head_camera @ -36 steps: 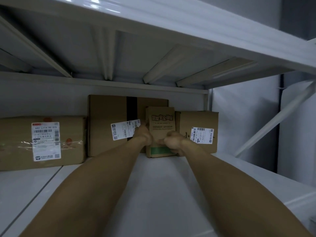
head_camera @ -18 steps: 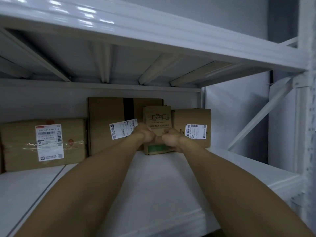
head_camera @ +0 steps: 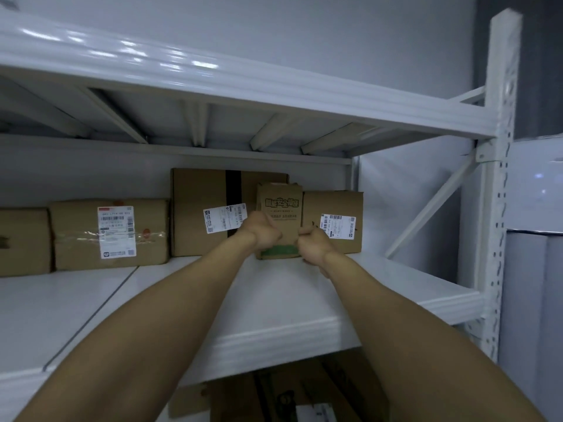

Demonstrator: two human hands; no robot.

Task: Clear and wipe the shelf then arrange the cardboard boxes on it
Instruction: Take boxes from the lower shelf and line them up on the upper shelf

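Room: a pale grey wall (head_camera: 304, 32) stands behind a white metal rack.
Rack: a punched upright post (head_camera: 499, 208) stands at the right with a diagonal brace (head_camera: 432, 208) beside it, and the upper shelf (head_camera: 243, 83) crosses overhead with its ribs showing underneath.
Shelf: the white shelf board (head_camera: 182, 300) is bare at the front, and all the cardboard boxes on it stand along the back.
Back row, from the left: a plain box (head_camera: 21, 242) is cut by the frame edge. Next to it is a low taped box (head_camera: 76, 236) with a white shipping label. Then come a tall box (head_camera: 195, 214) with a black tape strip and a slanted label, and an end box (head_camera: 335, 205) with a label, near the rack's rear corner.
Lower level: more cardboard boxes (head_camera: 289, 394) show beneath the shelf, only partly seen.
Task box: the small printed box (head_camera: 278, 214) has green print at its foot. It stands upright on the shelf, in front of the gap between the tall box and the end box.
Left hand (head_camera: 262, 233): it is curled round the small box's left edge, with the thumb on the front face.
Right hand (head_camera: 313, 243): it is curled on the lower right edge of the same box.
Hands together: they are apart by the width of the box and clamped on its two sides, with both forearms stretched out over the shelf.
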